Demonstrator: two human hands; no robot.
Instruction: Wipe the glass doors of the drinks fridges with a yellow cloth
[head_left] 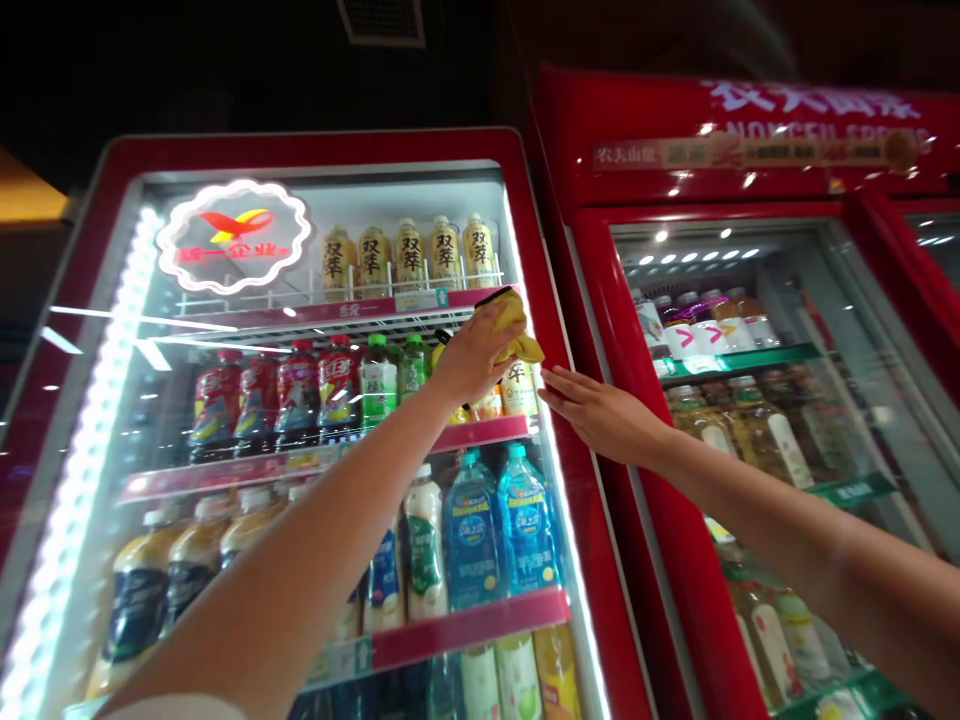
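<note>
In the head view, we look up at a glass-fronted drinks cooler [517, 155] with our left hand [471, 358] raised to the upper right part of its glass door [420, 195]. The fingers are bent and close together around a bunched yellow cloth [526, 346], which seems to lie against the glass near the red door frame [576, 455], in front of the right end of the second row of bottles. Part of its dark edging shows above our fingers. Our right hand [604, 418] is held out nearly straight, fingers side by side with nothing in them, its fingertips at the inner edge of the frame; we can't tell how firmly they press, if at all. Behind the glass stand pale yellow bottles [409, 255] and, lower, red-capped bottles [339, 380] and blue bottles [471, 530]. To handle the cloth well here, we'd judge it best to spread it out under the whole palm, since a wad puts the pressure in one spot and lets bare fingertips mark the glass. We should keep the pressure light and even, tuck in the loose corner by the frame, and use the right hand only to steady ourselves on the frame, off the pane.
</note>
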